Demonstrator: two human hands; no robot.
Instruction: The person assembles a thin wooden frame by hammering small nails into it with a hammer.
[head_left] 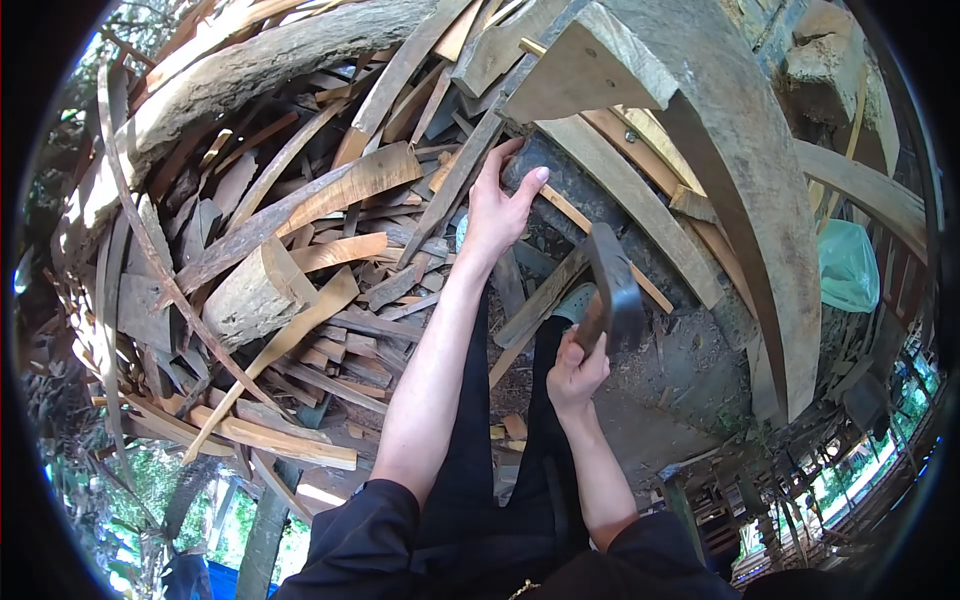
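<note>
My left hand (503, 205) reaches forward with its thumb and fingers apart, at the end of a dark, flat slab (575, 200). It seems to touch the slab's near edge; the fingertips are partly hidden. A thin wooden strip (568, 212) runs from beside the thumb down to the right. In my right hand (578, 376), closed round a short wooden handle, is a hammer (617, 290) with a dark, blocky metal head. The head is raised above the ground, right of the strip. A long plank (640, 215) lies beyond the slab.
A large curved timber (745, 130) arches along the right. Split wood and offcuts (390, 260) pile up at left, with a cut log (258, 295) among them. A green plastic bag (848, 265) hangs at right. My shoes (575, 303) stand among scraps.
</note>
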